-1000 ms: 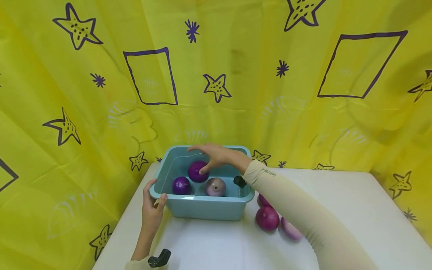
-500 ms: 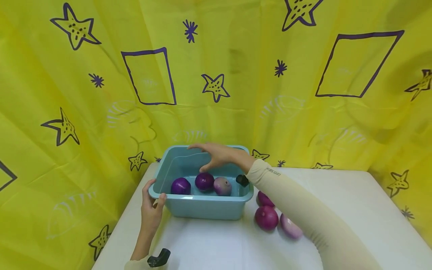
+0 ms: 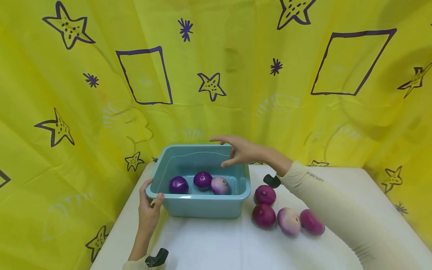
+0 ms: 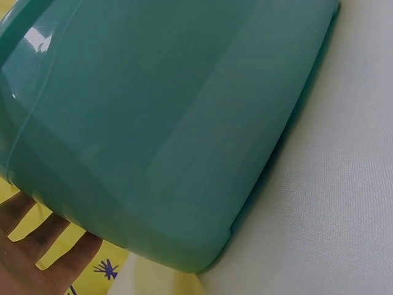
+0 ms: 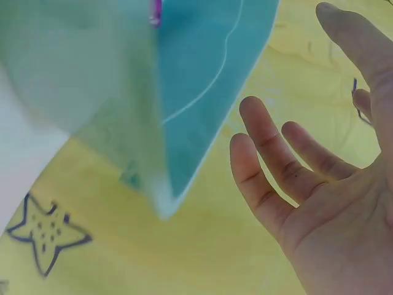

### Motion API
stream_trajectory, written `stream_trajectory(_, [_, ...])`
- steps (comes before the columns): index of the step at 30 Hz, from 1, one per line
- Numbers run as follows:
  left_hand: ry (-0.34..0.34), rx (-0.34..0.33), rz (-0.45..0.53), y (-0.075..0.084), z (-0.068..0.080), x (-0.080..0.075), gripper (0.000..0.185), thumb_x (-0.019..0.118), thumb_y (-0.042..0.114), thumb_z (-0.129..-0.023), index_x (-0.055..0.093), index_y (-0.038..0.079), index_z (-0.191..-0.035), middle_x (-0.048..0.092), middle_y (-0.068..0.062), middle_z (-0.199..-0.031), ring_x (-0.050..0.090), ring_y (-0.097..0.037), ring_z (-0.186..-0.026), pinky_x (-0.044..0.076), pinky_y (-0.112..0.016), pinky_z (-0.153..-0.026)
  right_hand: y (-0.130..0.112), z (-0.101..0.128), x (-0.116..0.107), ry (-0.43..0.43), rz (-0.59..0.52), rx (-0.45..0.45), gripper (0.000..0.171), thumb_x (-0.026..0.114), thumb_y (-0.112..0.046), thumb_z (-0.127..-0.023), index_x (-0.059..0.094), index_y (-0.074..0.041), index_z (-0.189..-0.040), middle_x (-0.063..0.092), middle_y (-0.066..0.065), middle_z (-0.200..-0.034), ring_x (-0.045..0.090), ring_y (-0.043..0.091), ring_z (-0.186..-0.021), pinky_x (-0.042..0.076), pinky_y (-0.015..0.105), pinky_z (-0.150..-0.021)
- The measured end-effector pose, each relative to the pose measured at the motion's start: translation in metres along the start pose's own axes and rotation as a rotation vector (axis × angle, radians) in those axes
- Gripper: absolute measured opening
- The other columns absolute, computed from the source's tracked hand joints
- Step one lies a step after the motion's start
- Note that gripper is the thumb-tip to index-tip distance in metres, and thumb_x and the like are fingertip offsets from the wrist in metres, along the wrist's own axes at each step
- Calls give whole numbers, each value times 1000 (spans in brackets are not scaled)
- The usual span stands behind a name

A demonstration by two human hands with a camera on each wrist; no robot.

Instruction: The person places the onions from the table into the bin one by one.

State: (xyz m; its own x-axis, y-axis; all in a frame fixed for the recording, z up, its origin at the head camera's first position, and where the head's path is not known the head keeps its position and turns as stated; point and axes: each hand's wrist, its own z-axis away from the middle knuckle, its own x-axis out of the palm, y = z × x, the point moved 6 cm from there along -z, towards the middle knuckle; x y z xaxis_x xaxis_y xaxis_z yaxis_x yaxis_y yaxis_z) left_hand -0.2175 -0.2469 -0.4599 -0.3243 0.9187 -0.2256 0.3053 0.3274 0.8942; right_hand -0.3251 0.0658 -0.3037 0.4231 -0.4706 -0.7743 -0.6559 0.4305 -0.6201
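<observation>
A light-blue plastic basin (image 3: pixel 202 207) stands on the white table. Inside lie a dark purple onion (image 3: pixel 178 185) at left, a second purple onion (image 3: pixel 203 180) in the middle and a paler onion (image 3: pixel 220 186) beside it. My left hand (image 3: pixel 149 213) holds the basin's front left corner, thumb at the front rim and fingers along the left side. In the left wrist view, its fingers (image 4: pixel 46 246) show behind the basin wall. Over the basin's right rim hovers my right hand (image 3: pixel 244 150), fingers spread and nothing in it; the right wrist view shows its bare palm (image 5: pixel 344 227).
Right of the basin, several more onions lie on the table: a magenta one (image 3: pixel 264 195), another (image 3: pixel 264 216) in front of it, a pale one (image 3: pixel 289 221) and a reddish one (image 3: pixel 312 222). A yellow curtain (image 3: pixel 209 120) with drawn stars hangs close behind.
The purple onion that my right hand was touching is let go and settles beside the pale onion on the basin floor. My right hand then moves right, uncovering more onions. The left hand keeps its hold.
</observation>
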Motion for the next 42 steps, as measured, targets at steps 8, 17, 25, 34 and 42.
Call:
stream_trajectory(8, [4,11,9,0,0,1,63,59,10,-100,30,20,-155,37,-13,-159,43,-49,-139,40,-67,-105,20,59,-18,96,-11,3,84,86,-19,-85,41,-13,-156,51,18,-145,68,21,-83,61,35,-70])
stream_trajectory(17, [-1,9,-4,1,0,0,62,57,10,-101,29,17,-156,38,-15,-158,46,-47,-137,43,-60,-104,43,124,-27,201,78,50,82,87,-26,-84,45,-22,-154,55,11,-143,68,14,-84,60,33,-72])
stream_trajectory(25, [2,-22,-32,0,2,0,62,56,11,-102,28,19,-157,39,-15,-158,47,-46,-137,43,-57,-103,59,177,-21,249,107,141,79,84,-33,-86,45,-18,-153,55,13,-142,67,17,-89,59,36,-74])
stream_trajectory(34, [5,-14,-27,2,2,-2,61,57,10,-102,29,17,-156,41,-17,-156,49,-46,-134,46,-27,-98,79,231,-5,328,191,172,80,85,-30,-85,46,-17,-153,58,13,-137,66,20,-101,59,33,-75])
stream_trajectory(42, [5,-8,-13,3,2,0,61,56,11,-102,29,18,-157,41,-17,-157,49,-46,-134,45,-15,-94,95,266,22,341,211,208,80,86,-27,-84,47,-17,-152,52,9,-143,60,18,-107,58,35,-76])
